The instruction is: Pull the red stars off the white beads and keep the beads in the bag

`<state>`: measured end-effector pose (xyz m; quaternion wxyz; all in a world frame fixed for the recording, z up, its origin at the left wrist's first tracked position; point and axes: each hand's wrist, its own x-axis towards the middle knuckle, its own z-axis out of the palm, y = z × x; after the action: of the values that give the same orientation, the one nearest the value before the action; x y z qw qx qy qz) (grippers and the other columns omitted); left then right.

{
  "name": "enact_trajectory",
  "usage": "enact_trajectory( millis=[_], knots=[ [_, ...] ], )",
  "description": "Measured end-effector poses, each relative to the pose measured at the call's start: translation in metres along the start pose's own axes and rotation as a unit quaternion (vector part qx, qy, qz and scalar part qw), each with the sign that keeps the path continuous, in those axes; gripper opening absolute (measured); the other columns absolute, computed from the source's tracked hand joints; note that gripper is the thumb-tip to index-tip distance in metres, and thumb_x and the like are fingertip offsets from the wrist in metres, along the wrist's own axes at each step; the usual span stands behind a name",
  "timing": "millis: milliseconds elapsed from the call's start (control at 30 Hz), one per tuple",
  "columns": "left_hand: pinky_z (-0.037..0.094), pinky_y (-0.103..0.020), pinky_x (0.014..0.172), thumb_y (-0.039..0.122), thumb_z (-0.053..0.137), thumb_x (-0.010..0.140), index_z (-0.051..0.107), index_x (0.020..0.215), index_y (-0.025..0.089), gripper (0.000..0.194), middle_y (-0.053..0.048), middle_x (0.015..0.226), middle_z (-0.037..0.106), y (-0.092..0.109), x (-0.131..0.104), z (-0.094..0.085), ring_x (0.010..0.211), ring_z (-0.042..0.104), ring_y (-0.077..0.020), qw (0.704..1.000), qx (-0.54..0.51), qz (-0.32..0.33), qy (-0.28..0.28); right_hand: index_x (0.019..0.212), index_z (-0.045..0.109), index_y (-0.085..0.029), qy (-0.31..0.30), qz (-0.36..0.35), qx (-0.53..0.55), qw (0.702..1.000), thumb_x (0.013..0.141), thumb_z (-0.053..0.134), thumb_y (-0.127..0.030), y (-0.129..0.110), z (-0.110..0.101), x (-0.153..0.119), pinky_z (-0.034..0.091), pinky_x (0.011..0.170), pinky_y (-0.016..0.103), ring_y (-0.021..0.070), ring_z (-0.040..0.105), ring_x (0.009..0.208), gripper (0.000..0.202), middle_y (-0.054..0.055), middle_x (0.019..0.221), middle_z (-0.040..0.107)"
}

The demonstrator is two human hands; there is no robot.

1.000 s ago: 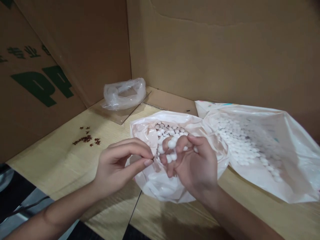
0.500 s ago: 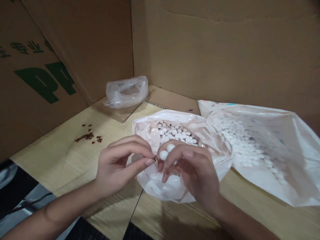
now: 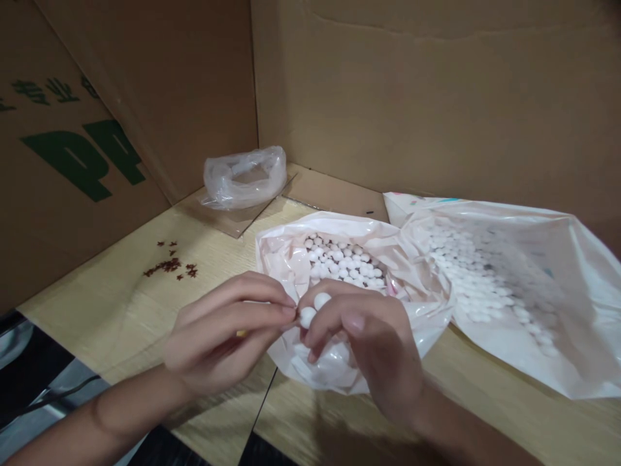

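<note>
Two small white balls (image 3: 314,310) show between the bent fingers of my right hand (image 3: 373,340), which grips them above the near rim of an open white plastic bag (image 3: 334,223). My left hand (image 3: 223,330) is closed in a pinch, its fingertips right against the lower ball. Whatever it pinches is too small and too covered to name. Inside the bag lie many loose white balls (image 3: 344,262) with dark bits among them. Dark red star-shaped pieces (image 3: 169,265) are scattered on the wooden table (image 3: 111,310) left of my hands.
A second white bag (image 3: 577,272), with white balls showing through it, lies at the right. A crumpled clear plastic bag (image 3: 245,181) sits on cardboard at the back. Cardboard walls (image 3: 427,97) close off the back and left sides.
My left hand has turned and its fingers have closed further round the pinch. Both hands have shifted slightly left and down, the balls moving with my right hand.
</note>
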<state>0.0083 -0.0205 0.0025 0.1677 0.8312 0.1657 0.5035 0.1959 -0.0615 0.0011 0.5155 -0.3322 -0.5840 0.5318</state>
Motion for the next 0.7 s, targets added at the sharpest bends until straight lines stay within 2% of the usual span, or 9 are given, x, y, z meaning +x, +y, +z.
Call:
enact_trajectory(
  millis=[233,467,567,700],
  knots=[
    [0.06,-0.026,0.07,0.002,0.067,0.077,0.066,0.095,0.015,0.023,-0.007,0.089,0.069,0.008,0.003,-0.004,0.086,0.068,-0.0158,0.998,0.048,-0.013,-0.032,0.071,0.071,-0.016,-0.006,0.021,0.028,0.999,0.096,0.043,-0.038,-0.002,0.0,-0.001,0.044,0.061,0.023,0.0124,0.058,0.071,0.044,0.004,0.073,0.063],
    [0.059,-0.024,0.073,-0.001,0.067,0.074,0.066,0.095,0.013,0.025,-0.008,0.089,0.069,0.009,0.003,-0.005,0.087,0.067,-0.0146,0.998,0.061,-0.007,-0.028,0.069,0.071,-0.016,-0.011,0.005,0.016,1.0,0.097,0.042,-0.038,-0.001,0.001,-0.001,0.046,0.065,0.023,0.014,0.057,0.076,0.046,0.005,0.071,0.064],
    [0.059,-0.023,0.073,-0.002,0.068,0.072,0.066,0.093,0.01,0.024,-0.009,0.087,0.069,0.009,0.004,-0.001,0.085,0.067,-0.0141,0.999,0.049,0.002,-0.021,0.07,0.071,-0.016,-0.014,0.008,0.018,1.0,0.097,0.042,-0.038,-0.001,0.001,-0.001,0.045,0.063,0.023,0.0142,0.057,0.077,0.045,0.005,0.073,0.064],
    [0.059,-0.025,0.065,0.005,0.071,0.069,0.065,0.095,0.013,0.028,-0.007,0.085,0.067,0.007,0.002,0.007,0.081,0.066,-0.0152,0.998,0.052,-0.002,0.022,0.07,0.071,-0.015,-0.007,-0.005,0.006,1.0,0.098,0.04,-0.036,-0.001,0.0,-0.002,0.046,0.07,0.027,0.0143,0.057,0.073,0.046,0.006,0.073,0.063]
  ],
)
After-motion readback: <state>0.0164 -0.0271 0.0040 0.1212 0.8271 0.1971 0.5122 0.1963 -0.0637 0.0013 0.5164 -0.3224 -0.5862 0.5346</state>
